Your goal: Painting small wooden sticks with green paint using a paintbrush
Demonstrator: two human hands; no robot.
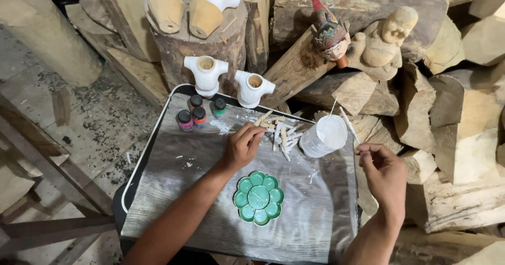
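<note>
The left hand pinches a slim, white-primed wooden peg from a pile, while the right hand grips a thin brush beside the plastic cup.

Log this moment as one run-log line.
left hand: on small wooden pieces | right hand: holds thin brush | nearby: white cup, green palette
</note>
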